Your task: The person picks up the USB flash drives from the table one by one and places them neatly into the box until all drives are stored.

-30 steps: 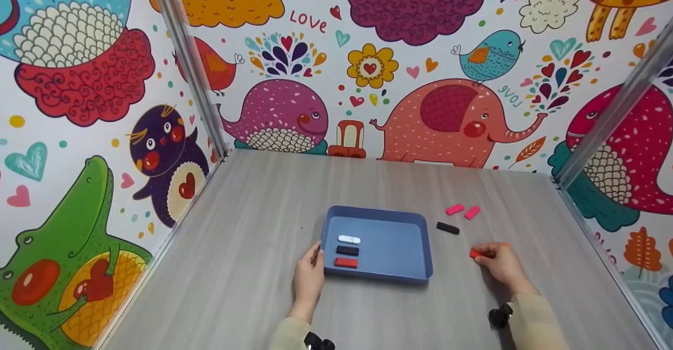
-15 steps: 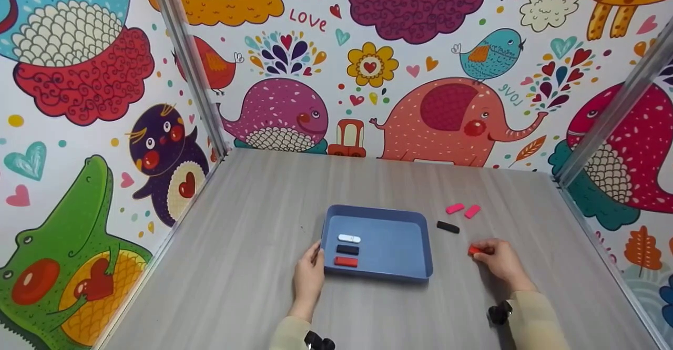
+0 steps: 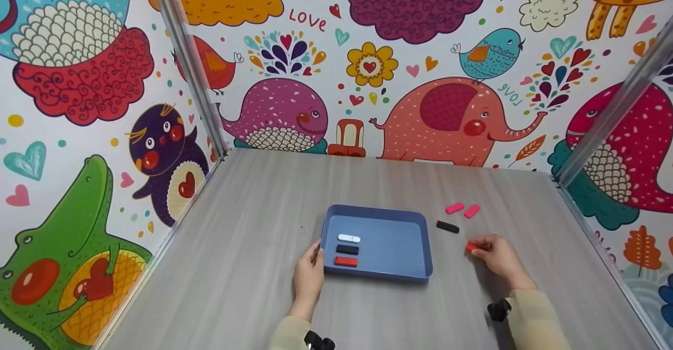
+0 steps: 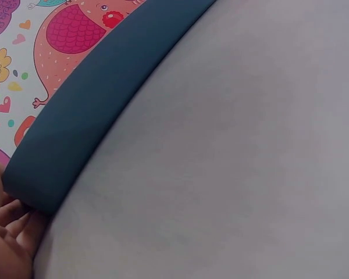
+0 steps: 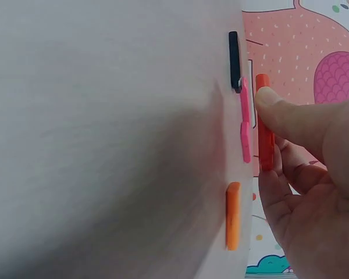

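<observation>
My right hand [image 3: 502, 259] pinches a red USB stick [image 5: 266, 128] between thumb and fingers, and in the right wrist view the stick is raised off the table. My left hand [image 3: 309, 276] grips the left wall of a blue tray [image 3: 378, 276], its fingers curled at the tray's corner in the left wrist view. Inside the tray, at its left, a white USB stick [image 3: 349, 238], a black one [image 3: 347, 249] and a red one [image 3: 346, 261] lie in a column. An orange stick [image 5: 233, 216] lies on the table near my right hand, hidden behind it in the head view.
Between tray and right hand lies another black stick [image 3: 448, 227]. Two pink sticks, a left one [image 3: 455, 208] and a right one [image 3: 472, 211], lie farther back. Patterned panels [image 3: 294, 113] wall in the grey wooden table [image 3: 236, 234] at the back and sides.
My right hand has moved a little up and to the left in the head view, taking the red USB stick along. The left hand and the tray have stayed in place.
</observation>
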Action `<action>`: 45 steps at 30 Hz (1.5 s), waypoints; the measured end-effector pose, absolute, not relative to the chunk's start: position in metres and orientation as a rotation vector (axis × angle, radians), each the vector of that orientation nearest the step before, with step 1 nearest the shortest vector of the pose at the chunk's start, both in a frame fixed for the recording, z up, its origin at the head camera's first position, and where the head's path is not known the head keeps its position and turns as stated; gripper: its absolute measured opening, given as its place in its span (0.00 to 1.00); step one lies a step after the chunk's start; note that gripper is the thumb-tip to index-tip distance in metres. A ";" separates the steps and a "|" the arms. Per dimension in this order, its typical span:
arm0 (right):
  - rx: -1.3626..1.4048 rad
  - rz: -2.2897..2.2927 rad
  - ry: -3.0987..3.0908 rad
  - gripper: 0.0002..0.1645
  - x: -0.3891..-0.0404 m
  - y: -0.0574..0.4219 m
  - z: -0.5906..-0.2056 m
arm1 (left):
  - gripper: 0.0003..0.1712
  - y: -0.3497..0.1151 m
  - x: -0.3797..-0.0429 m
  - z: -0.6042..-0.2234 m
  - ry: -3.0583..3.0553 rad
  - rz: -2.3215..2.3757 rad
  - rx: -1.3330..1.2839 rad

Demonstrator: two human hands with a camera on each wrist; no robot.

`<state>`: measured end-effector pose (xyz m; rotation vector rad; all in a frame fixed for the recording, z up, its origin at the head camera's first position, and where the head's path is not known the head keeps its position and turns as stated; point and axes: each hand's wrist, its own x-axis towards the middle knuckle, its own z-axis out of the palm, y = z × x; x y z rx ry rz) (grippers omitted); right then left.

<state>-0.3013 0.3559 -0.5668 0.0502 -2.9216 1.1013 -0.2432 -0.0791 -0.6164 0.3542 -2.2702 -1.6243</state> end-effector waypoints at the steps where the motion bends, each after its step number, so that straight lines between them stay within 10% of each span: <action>1: 0.049 1.104 -2.925 0.12 -0.301 0.355 -0.566 | 0.20 -0.079 -0.243 -0.616 -2.268 -1.629 0.353; 45: 0.272 1.167 -2.880 0.14 -0.319 0.288 -0.524 | 0.20 -0.078 -0.245 -0.616 -2.262 -1.665 0.402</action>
